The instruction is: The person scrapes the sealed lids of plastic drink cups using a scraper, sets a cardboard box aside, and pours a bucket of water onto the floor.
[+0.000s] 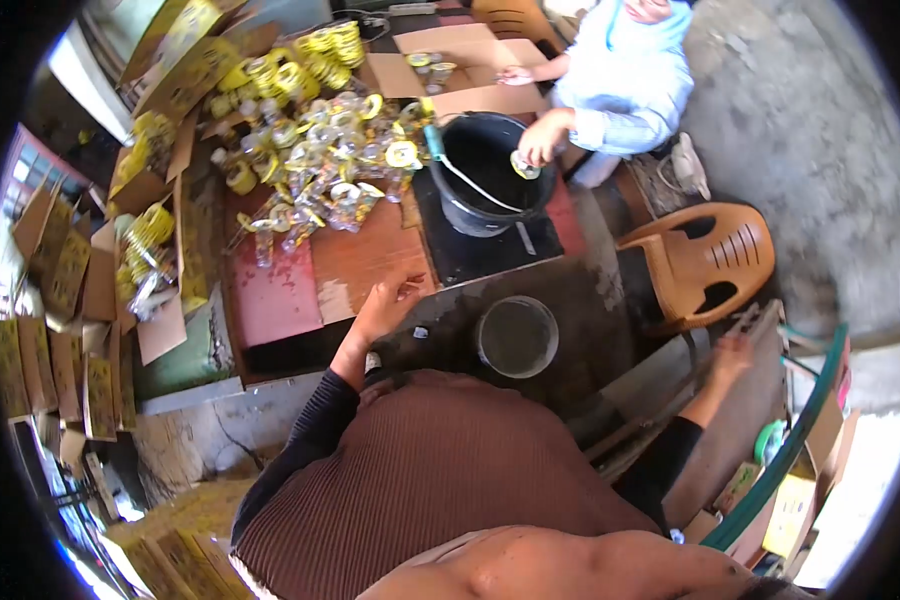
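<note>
My left hand (390, 303) hovers by the front edge of the low table (360, 265), its fingers loosely curled and nothing visible in them. Beyond it lies a pile of clear plastic items with yellow rings (330, 150). My right hand (733, 355) is out to the right above a wooden board (745, 420), smeared by motion, so its fingers cannot be made out. Between my hands, a round grey basin (517, 337) sits on the floor. A black bucket (475, 215) with a green-gripped handle stands on the table's right part.
A co-worker (630, 75) at the back right holds a small round item over the bucket. An open cardboard box (470, 65) is beside them. An orange plastic chair (745, 255) stands at the right. Stacked cartons (60, 370) line the left; a green rail (785, 455) curves at lower right.
</note>
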Action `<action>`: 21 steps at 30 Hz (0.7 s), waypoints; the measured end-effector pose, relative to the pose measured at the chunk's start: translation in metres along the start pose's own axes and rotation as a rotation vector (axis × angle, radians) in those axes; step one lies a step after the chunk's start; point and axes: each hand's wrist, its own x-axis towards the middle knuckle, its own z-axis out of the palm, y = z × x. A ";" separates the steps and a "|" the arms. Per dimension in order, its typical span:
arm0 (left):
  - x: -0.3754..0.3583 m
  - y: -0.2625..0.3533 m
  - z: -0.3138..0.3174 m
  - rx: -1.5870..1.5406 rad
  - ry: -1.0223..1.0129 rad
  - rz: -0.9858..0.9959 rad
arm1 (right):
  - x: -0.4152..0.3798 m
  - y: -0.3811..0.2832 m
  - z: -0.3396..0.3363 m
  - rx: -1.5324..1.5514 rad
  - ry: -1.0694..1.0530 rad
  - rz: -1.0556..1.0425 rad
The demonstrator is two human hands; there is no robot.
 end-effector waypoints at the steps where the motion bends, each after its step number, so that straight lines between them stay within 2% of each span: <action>1: -0.001 -0.010 -0.004 -0.049 0.040 -0.011 | -0.039 -0.017 0.053 -0.307 -0.278 -0.070; 2: -0.002 -0.019 -0.011 -0.044 0.064 -0.018 | -0.069 0.018 0.099 -0.002 -0.309 0.165; 3: -0.004 -0.028 -0.019 -0.021 0.088 -0.016 | -0.106 0.019 0.139 0.029 -0.466 0.173; 4: -0.006 -0.036 -0.028 0.003 0.110 -0.011 | -0.143 0.010 0.177 -0.075 -0.566 0.165; 5: -0.009 -0.043 -0.036 0.006 0.130 -0.015 | -0.173 0.035 0.215 0.017 -0.656 0.198; 7: -0.018 -0.056 -0.057 -0.012 0.217 -0.054 | -0.235 0.050 0.283 -0.206 -0.860 0.124; 8: -0.023 -0.060 -0.069 -0.008 0.228 -0.058 | -0.265 0.027 0.309 -0.264 -1.049 0.053; 10: -0.037 -0.068 -0.094 0.006 0.343 -0.171 | -0.325 -0.009 0.341 -0.230 -1.196 -0.128; 11: -0.045 -0.074 -0.106 0.012 0.377 -0.190 | -0.348 -0.021 0.354 -0.227 -1.201 -0.125; 13: -0.059 -0.099 -0.131 0.034 0.440 -0.215 | -0.378 -0.037 0.374 -0.168 -1.436 -0.069; 14: -0.067 -0.114 -0.141 0.051 0.504 -0.240 | -0.384 -0.042 0.378 -0.169 -1.424 -0.055; 16: -0.081 -0.130 -0.162 -0.067 0.587 -0.284 | -0.394 -0.051 0.385 -0.341 -1.499 -0.227; 18: -0.094 -0.154 -0.182 0.052 0.624 -0.300 | -0.397 -0.055 0.385 -0.405 -1.464 -0.166; 21: -0.106 -0.181 -0.202 -0.009 0.614 -0.334 | -0.396 -0.044 0.384 -0.556 -1.369 -0.118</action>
